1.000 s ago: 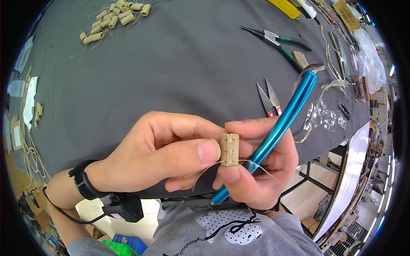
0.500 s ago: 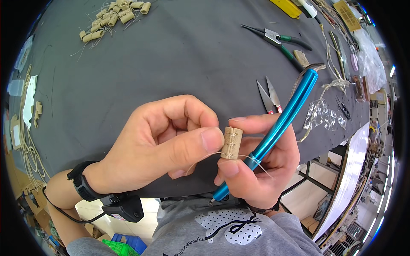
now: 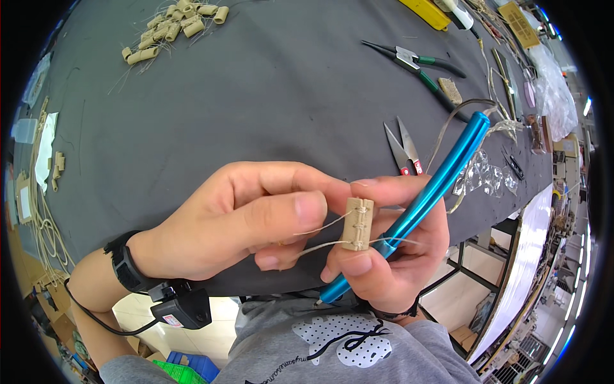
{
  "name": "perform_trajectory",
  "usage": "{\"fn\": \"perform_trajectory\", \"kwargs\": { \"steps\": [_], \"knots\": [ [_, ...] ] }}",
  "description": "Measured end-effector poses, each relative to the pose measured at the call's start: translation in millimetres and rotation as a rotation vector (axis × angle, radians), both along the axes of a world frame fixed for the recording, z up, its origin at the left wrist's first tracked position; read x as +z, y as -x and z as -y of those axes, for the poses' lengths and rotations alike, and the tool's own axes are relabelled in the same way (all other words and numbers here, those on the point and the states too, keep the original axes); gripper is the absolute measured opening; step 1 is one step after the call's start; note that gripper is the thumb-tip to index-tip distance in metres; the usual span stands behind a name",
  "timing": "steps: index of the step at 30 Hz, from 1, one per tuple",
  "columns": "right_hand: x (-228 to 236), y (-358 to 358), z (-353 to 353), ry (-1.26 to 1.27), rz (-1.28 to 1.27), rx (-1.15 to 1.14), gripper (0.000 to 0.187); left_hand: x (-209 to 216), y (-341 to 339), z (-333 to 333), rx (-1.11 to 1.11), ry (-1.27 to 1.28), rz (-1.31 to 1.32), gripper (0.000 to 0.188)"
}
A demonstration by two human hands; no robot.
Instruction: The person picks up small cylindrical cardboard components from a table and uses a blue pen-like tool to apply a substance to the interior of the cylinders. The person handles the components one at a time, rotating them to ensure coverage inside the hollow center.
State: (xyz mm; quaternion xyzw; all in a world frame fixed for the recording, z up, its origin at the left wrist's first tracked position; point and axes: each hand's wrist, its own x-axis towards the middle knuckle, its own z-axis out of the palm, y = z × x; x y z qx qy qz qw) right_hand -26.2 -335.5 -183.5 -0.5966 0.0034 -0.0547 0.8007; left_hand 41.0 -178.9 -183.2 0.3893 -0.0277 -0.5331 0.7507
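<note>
My right hand [image 3: 406, 275] pinches a small tan tube [image 3: 357, 224] upright between thumb and forefinger. A row of stitches runs down the tube's facing side. The same hand holds a shiny blue pen-shaped tool [image 3: 438, 185] slantwise, its thin tip toward my shirt and a cord at its upper end. My left hand [image 3: 236, 214] is curled just left of the tube, its forefinger reaching close to the tube's top. Pale thread [image 3: 323, 245] runs from the stitches to the left fingers; the grip on it is partly hidden. Another thread end sticks out right, across the blue tool.
Small scissors [image 3: 404, 150] lie beyond the right hand, with green-handled pliers [image 3: 409, 61] farther off. A pile of tan tubes with loose threads [image 3: 173, 29] sits far left. Cords [image 3: 41, 224] hang along the left edge. Clear plastic [image 3: 489, 176] lies at the right edge.
The tube and blue tool have shifted slightly right and down. My left thumb has drawn away from the tube, and two thread strands now stretch between tube and left hand.
</note>
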Motion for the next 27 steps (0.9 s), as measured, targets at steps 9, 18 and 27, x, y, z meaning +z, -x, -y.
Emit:
{"fn": "perform_trajectory", "kwargs": {
  "steps": [9, 18, 27],
  "knots": [
    [2, 0, 3, 0.016, 0.024, 0.128, 0.041, 5, 3, 1, -0.030, -0.023, -0.051, 0.039],
    [-1, 0, 10, 0.046, 0.191, 0.006, 0.045, 7, 5, 8, 0.035, -0.007, -0.033, 0.031],
    [-11, -6, 11, -0.084, 0.389, -0.264, 0.031, 5, 3, 12, 0.051, -0.060, -0.058, 0.030]
  ]
}}
